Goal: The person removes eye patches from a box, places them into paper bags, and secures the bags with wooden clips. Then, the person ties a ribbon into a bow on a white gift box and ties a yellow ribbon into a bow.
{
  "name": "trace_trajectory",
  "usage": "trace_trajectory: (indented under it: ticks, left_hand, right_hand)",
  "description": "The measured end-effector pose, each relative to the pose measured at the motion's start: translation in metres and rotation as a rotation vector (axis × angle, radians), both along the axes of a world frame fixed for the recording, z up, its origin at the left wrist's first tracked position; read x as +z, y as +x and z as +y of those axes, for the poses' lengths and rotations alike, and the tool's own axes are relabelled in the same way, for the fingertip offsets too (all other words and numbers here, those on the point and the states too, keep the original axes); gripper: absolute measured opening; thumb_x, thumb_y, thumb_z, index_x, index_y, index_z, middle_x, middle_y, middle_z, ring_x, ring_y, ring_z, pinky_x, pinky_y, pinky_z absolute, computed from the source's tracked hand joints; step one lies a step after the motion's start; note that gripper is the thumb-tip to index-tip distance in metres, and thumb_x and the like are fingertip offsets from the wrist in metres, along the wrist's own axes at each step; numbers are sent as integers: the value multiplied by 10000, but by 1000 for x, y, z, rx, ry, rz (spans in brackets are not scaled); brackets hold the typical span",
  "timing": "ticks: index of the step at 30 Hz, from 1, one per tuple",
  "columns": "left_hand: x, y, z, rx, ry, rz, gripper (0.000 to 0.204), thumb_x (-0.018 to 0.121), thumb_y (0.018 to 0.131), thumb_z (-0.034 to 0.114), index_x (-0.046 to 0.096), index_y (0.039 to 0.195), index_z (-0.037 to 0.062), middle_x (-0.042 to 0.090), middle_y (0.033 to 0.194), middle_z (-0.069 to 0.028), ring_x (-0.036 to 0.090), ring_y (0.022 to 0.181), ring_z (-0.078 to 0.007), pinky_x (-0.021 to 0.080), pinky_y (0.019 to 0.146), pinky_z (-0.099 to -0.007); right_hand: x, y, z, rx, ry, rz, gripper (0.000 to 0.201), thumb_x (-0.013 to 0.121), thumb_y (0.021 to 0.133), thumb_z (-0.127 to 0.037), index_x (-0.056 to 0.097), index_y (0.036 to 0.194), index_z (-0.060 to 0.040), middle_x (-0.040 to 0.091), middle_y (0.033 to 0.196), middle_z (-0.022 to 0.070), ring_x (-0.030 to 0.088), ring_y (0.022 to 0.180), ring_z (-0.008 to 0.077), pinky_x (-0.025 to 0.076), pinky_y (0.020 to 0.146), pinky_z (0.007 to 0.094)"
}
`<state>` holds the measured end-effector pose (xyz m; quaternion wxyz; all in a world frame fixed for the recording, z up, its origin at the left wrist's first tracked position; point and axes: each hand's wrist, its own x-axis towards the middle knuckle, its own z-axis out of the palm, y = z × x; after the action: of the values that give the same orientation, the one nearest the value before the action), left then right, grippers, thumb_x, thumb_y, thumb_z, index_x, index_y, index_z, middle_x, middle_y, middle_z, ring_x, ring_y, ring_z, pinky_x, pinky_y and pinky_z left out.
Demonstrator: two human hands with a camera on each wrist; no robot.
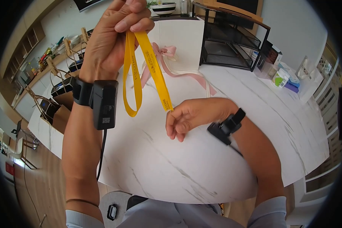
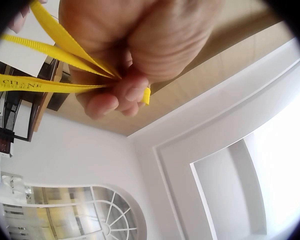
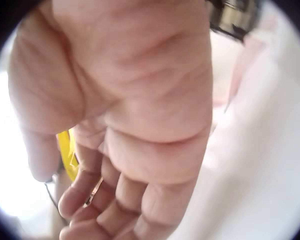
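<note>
My left hand (image 1: 119,36) is raised at the top of the head view and pinches a yellow ribbon (image 1: 155,72) with dark printed lettering. The ribbon hangs down as a loop and a longer strand; in the left wrist view a short end sticks out past the fingertips (image 2: 135,93). Below and to the right is my right hand (image 1: 195,116), its fingers loosely bent, with the strand's lower end right at its index finger. Through the gap between thumb and fingers, the right wrist view shows a bit of yellow ribbon (image 3: 66,152).
At the back of the white marbled table (image 1: 171,163) stands a white box (image 1: 182,41) with a pink ribbon (image 1: 197,78). Beside it are a black mesh shelf (image 1: 228,53) and small containers (image 1: 280,78). Brown paper bags (image 1: 60,117) stand at the left.
</note>
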<state>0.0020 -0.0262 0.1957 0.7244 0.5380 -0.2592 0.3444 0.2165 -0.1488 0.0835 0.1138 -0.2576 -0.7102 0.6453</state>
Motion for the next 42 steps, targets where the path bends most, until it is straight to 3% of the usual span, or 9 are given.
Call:
trace_trajectory:
  ticks: [1,3,4,8,12,17,20,36,42]
  left_hand:
    - [-1,-1,8,-169,71,10,152,555,1055,103,603,1191,57,695,1034,-84,638,793,-137,576,793,-309]
    - [-2,-1,-16,28,63,45,177,528,1058,71,550,1231,36,611,948,-42,506,675,-64,496,699,-242]
    - [-3,1,-29,225,56,75,210,501,1061,40,496,1270,16,527,863,-1,374,558,9,416,605,-176]
    - [-9,10,-39,303,10,110,200,576,1058,114,541,1235,28,585,841,-21,400,552,-9,428,585,-209]
    - [-19,19,-40,329,1,152,206,592,1056,149,552,1222,32,624,853,-38,423,531,-9,469,578,-211]
    - [-32,17,-38,372,22,219,236,614,1049,183,557,1233,47,677,868,-30,518,585,-30,514,596,-226]
    - [-39,15,-40,444,-34,232,235,616,1048,209,559,1220,58,699,868,-37,641,714,-117,565,674,-256]
    - [-49,15,-48,542,34,207,243,631,1040,219,576,1211,57,736,905,-70,683,809,-122,576,775,-260]
    - [-48,15,-59,609,-18,214,218,632,1036,236,592,1171,71,737,894,-74,721,1042,-167,601,810,-266]
  right_hand:
    - [4,6,8,3,2,1,368,620,1035,-371,653,1078,-7,661,1028,79,655,930,205,525,847,324]
    - [13,19,27,-163,162,-153,471,674,1004,-365,573,1295,-9,639,1200,93,655,1085,228,531,948,347]
    - [22,21,30,-268,246,16,537,684,987,-405,546,1329,-15,626,1245,97,639,1143,232,522,990,360]
    - [61,1,25,-439,294,506,644,716,950,-481,540,1357,-14,607,1274,72,621,1172,174,506,1044,354]
    - [62,-30,20,-394,340,614,700,729,889,-574,569,1308,-37,611,1214,73,629,1184,212,499,1048,403]
    - [58,-29,16,-391,222,555,637,711,922,-508,514,1332,-61,607,1223,22,668,1158,272,518,1064,486]
    - [46,-32,14,-576,243,457,535,777,916,-413,584,1247,-40,600,1176,79,727,1030,234,573,938,372]
    - [32,-24,16,-472,-38,645,536,660,975,-460,557,1263,-21,675,1156,124,710,1089,319,559,991,440]
    - [33,-34,13,-528,55,643,492,647,993,-445,597,1255,-32,688,1165,139,698,1121,343,540,1027,459]
